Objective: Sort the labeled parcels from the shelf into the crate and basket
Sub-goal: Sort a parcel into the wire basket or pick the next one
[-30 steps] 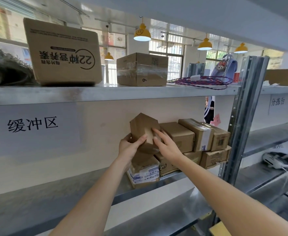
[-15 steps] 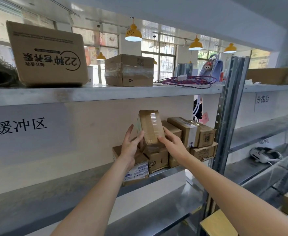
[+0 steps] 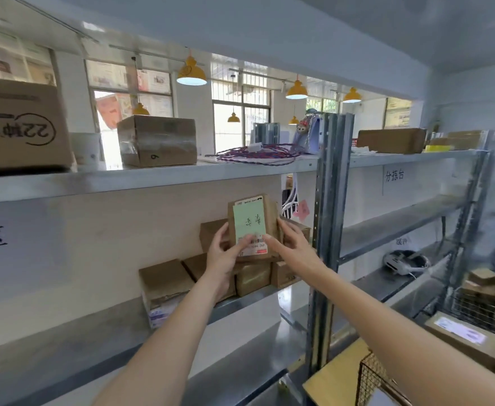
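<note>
Hands (image 3: 225,256) (image 3: 291,244), two, gripping one parcel (image 3: 252,227)

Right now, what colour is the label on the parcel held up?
Pale green label with handwritten dark characters, head view.

A parcel sorting room: metal shelving (image 3: 329,200), stacked cardboard parcels (image 3: 164,284), zone signs (image 3: 394,174).
</note>
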Demonstrator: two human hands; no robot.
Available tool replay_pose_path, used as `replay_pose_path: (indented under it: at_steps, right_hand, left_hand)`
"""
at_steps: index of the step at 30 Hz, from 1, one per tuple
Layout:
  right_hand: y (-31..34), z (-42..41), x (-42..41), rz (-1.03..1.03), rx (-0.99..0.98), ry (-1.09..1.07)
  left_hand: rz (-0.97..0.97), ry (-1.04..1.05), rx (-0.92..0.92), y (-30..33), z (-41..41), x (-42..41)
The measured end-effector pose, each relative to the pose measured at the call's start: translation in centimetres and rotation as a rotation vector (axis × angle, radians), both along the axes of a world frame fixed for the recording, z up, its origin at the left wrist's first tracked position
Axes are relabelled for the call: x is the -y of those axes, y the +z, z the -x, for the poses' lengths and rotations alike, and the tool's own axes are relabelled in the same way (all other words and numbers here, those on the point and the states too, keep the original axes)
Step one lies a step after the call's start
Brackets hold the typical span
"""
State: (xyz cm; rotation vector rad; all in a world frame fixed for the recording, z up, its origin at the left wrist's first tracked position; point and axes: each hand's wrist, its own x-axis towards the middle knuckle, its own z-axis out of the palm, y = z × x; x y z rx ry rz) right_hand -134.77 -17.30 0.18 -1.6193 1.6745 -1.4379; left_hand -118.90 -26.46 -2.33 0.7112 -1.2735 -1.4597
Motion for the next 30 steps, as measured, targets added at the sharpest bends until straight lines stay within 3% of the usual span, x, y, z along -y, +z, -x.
replay_pose_path:
  at_steps: [7,14,23,30]
  right_hand:
    - [1.2,7.7,-5.8,0.050,-0.025,-0.075]
    - [1.5,18.8,-14.8,-0.004,0.058,-0.221]
    - [-3.0,30.3,-25.2,-0.097,0.124,-0.436]
    - [-7.6,38.8,-28.8,-0.144,0.146,-0.568]
  left_hand:
    - [-0.069,-0.149,-0.046,1.1,8.4,-4.0]
    - [-0.083,-0.340,0.080,0.9,19.2,-10.3]
    - [-0.093,-0.512,0.142,-2.9,32.8,-19.0]
    - [-0.157,-0.584,0.195,-7.3,42.4,-20.5]
